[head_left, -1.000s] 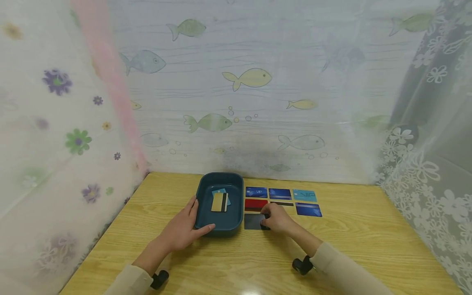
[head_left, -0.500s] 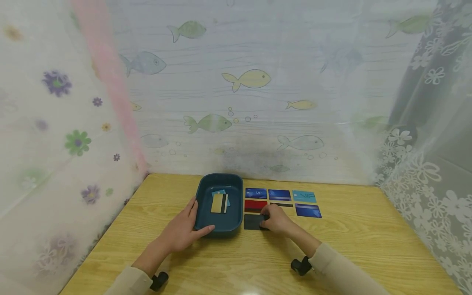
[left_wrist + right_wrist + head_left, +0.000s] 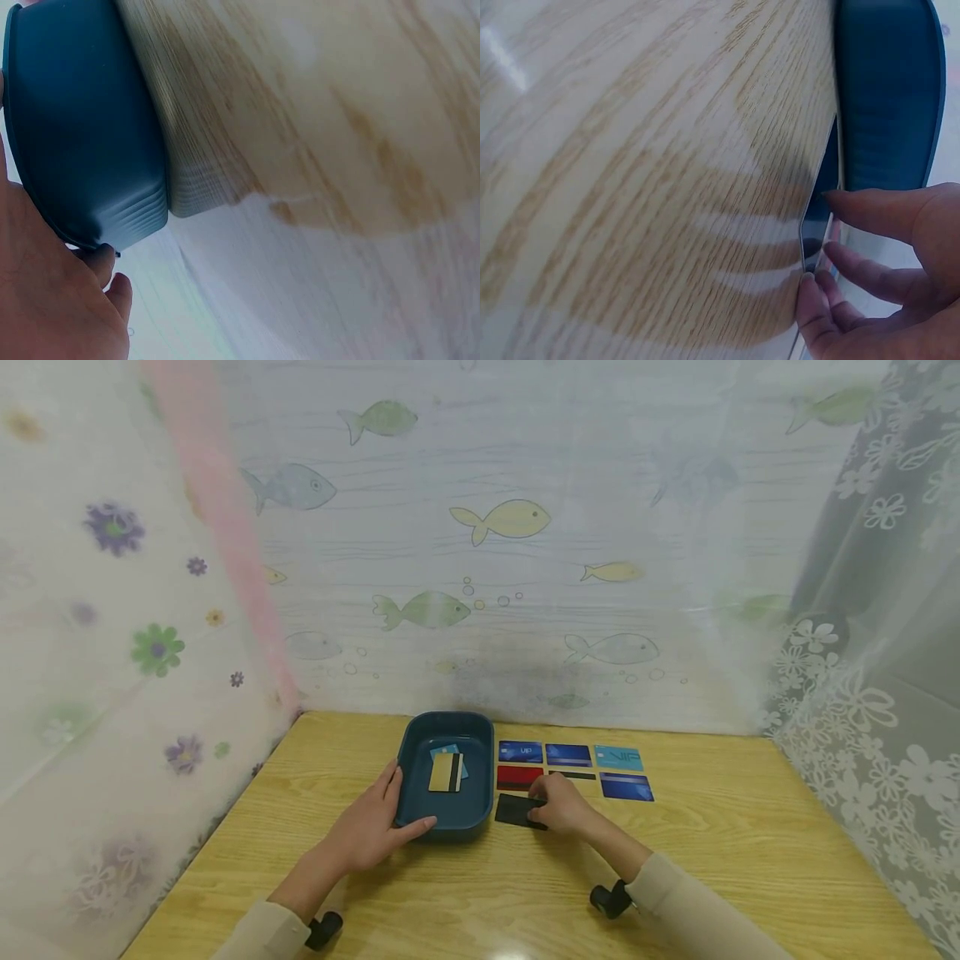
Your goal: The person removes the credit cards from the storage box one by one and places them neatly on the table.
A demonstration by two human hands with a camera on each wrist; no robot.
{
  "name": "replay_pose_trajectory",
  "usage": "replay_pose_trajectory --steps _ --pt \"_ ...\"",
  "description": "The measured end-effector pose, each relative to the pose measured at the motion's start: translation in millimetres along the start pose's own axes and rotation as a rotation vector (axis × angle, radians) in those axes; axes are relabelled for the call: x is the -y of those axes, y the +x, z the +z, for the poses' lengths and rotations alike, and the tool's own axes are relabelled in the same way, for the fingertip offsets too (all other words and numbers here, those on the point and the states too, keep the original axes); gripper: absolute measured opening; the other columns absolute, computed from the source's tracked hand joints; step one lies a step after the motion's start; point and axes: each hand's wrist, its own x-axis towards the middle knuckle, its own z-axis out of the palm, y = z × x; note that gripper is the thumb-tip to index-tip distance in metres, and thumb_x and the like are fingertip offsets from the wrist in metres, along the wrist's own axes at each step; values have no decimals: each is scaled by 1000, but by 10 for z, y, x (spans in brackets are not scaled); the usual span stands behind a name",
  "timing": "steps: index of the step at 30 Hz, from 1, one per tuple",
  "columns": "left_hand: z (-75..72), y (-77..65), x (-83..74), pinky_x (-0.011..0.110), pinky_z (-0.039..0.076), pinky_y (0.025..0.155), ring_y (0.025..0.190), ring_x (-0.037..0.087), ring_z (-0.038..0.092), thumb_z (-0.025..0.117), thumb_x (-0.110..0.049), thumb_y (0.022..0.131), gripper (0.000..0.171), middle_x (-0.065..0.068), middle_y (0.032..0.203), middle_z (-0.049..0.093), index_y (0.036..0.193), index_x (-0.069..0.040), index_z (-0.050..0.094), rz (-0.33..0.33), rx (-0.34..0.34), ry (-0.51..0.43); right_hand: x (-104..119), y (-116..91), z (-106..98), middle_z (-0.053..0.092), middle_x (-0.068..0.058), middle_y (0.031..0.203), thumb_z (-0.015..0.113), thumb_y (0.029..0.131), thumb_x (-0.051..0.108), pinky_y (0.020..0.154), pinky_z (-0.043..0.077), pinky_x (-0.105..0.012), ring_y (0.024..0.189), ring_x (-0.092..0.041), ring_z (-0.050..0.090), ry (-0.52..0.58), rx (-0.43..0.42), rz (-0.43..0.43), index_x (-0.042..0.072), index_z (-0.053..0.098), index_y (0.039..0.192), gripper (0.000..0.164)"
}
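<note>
In the head view, a dark teal tray holds a gold card with a dark stripe, lying over a light-blue card. My left hand rests against the tray's near-left corner, fingers along the left wall and thumb at the front rim. Just right of the tray, my right hand pinches the right end of a black card. The right wrist view has fingertips and thumb at opposite edges of this card, which stands tilted beside the tray wall.
Behind the right hand lie a red card, a blue VIP card, a blue card, a light-blue VIP card and a dark-blue card. Another striped card is partly covered by that hand. A fish-print curtain hangs behind the table.
The black card has turned slightly and tilted, its surface going from glossy grey to dark, with my right hand on it. My left hand and the tray keep their places.
</note>
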Motion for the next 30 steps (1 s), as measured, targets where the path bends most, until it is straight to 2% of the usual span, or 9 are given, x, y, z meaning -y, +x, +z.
replay_pose_trajectory --steps 23,30 --pt "6 5 27 59 33 117 151 43 26 43 -82 91 115 21 170 8 161 4 16 -2 -9 4 -34 13 22 64 -16 106 76 84 -5 93 51 -55 101 -33 61 16 9 -40 -1 72 104 20" --pt "5 -1 18 59 32 117 152 43 25 44 -82 92 114 21 170 8 161 4 15 2 -3 1 -32 0 -48 66 -13 106 75 86 -3 89 52 -51 99 -30 61 50 -23 -59 0 72 108 23"
